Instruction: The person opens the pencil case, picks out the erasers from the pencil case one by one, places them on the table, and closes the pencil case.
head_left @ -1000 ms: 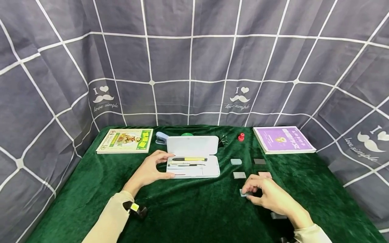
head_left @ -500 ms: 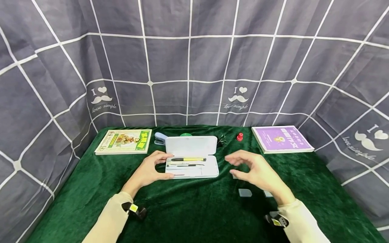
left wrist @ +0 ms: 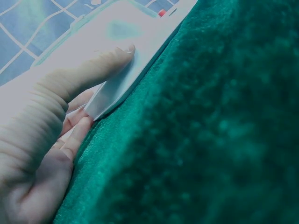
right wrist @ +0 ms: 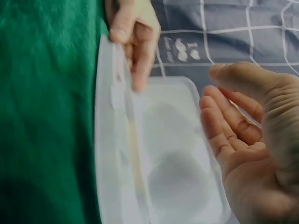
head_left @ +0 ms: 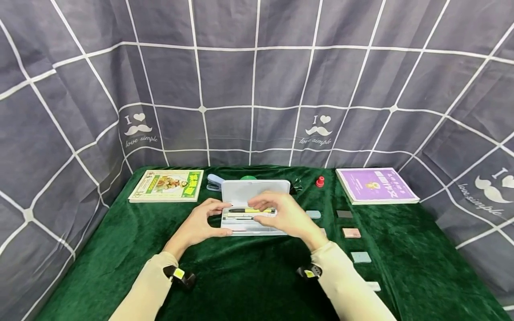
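Note:
A white pencil case [head_left: 234, 191] lies with its lid raised. Inside are a yellow-and-black pen [head_left: 240, 211] and a thinner pen [head_left: 237, 218]. My left hand [head_left: 196, 225] grips the case's left end, thumb on the front rim and fingers at the back. In the left wrist view the thumb of the left hand [left wrist: 51, 112] presses on the white edge. Over the right half of the case hovers my right hand [head_left: 289, 217]. The right wrist view shows this right hand [right wrist: 247, 149] with relaxed fingers and nothing in them, beside the raised lid [right wrist: 182, 154].
Right of the case lie several small blocks, including a light blue one [head_left: 313, 214], a dark one [head_left: 344, 214], a pink one [head_left: 351, 232] and a pale blue one [head_left: 361, 257]. Behind are books [head_left: 166, 186] [head_left: 377, 186], a light blue stapler [head_left: 215, 182] and a red bottle [head_left: 320, 181].
My right hand has let go of a small pale block on the cloth and moved left over the pencil case. The left hand keeps its grip on the case.

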Demonstrator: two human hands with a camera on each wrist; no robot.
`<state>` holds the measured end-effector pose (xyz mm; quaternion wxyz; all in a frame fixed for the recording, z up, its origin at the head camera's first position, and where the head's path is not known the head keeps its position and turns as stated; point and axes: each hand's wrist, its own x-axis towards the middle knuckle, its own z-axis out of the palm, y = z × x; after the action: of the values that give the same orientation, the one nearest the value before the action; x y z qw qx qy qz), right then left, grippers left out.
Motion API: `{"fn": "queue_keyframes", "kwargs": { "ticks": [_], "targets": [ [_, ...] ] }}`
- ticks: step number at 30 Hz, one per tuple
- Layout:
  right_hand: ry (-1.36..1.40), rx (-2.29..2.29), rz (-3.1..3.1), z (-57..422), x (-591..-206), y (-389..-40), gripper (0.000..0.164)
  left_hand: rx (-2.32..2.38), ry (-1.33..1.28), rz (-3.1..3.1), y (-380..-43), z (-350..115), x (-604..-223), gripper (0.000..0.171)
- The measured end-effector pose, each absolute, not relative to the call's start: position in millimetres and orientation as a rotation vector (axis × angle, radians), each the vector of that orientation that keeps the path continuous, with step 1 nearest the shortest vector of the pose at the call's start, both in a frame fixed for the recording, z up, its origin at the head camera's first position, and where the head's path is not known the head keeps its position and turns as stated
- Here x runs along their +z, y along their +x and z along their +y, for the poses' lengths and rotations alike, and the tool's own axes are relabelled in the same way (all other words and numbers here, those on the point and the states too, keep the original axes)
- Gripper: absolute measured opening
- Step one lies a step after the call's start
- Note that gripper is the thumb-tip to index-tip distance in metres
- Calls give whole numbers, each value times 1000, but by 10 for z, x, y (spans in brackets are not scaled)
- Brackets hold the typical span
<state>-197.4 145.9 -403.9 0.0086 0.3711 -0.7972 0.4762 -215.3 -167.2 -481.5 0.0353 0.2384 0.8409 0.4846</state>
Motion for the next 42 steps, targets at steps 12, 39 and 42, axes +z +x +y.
{"fn": "queue_keyframes", "kwargs": {
  "ticks": [12,39,42],
  "targets": [
    [1334,1164,-2807,944,-4332,-2008,31,1501,763,2571,-2150,-1689,-4820,74],
    [1100,1137,-2579,1292,-3946,-1978,23,1529,776,2577,-2174,-1658,-4863,74],
    [1081,1101,-2523,1442,-3844,-1951,27,1525,765,2577,-2173,-1668,-4856,74]
  ]
}}
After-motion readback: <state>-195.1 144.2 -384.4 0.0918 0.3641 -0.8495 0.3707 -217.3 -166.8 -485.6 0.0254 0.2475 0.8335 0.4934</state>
